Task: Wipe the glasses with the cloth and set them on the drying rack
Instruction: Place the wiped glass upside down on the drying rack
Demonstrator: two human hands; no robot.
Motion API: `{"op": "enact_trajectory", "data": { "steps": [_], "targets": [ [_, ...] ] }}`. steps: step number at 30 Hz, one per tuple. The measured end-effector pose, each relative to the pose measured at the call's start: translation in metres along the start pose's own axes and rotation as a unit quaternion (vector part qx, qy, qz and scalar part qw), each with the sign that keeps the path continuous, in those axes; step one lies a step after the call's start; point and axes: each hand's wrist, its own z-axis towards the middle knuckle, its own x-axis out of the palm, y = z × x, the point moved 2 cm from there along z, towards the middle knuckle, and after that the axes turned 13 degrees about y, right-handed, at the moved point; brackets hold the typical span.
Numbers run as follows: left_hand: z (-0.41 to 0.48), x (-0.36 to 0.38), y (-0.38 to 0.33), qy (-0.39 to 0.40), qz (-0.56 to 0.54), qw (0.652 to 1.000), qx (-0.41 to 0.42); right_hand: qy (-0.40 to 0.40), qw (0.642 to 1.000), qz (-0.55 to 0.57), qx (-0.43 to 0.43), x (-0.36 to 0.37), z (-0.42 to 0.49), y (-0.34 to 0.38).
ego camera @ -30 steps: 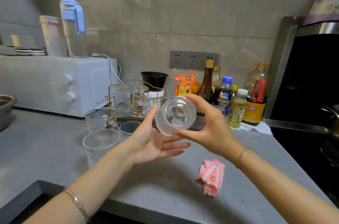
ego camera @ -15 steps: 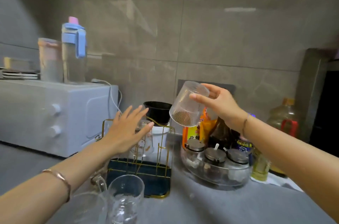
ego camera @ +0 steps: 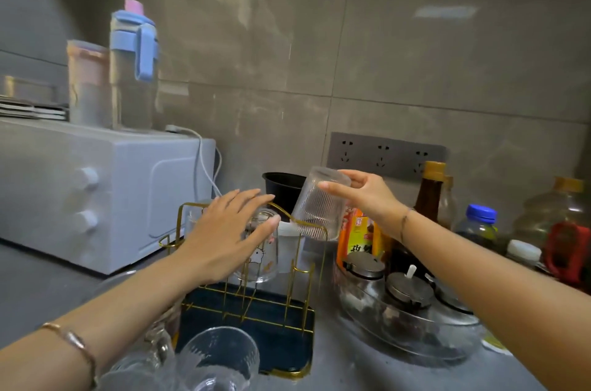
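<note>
One ribbed glass (ego camera: 321, 205) lower, nearer rack (ego camera: 252, 317).

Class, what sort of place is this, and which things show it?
Most likely a home kitchen counter: a gold wire drying rack with a ribbed glass held near it, sauce bottles along the tiled wall, and a white countertop appliance with knobs.

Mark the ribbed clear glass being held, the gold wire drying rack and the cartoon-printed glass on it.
Ribbed clear glass (ego camera: 321, 208): head view, middle of its ribbed side wall.
Gold wire drying rack (ego camera: 278, 342): head view, bare patch of its dark blue tray.
Cartoon-printed glass (ego camera: 260, 262): head view, printed side wall.
</note>
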Motion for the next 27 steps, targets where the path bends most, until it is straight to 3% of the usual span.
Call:
{"op": "enact_trajectory", "data": {
  "steps": [15,27],
  "targets": [
    [0.001,0.006,0.002,-0.024,0.006,1.000,0.008,0.103,0.993,0.016,0.059,0.036,-0.009,-0.056],
    [0.000,0.005,0.000,-0.028,0.006,1.000,0.009,0.108,0.991,0.021,0.076,0.048,-0.003,-0.068]
  ]
}}
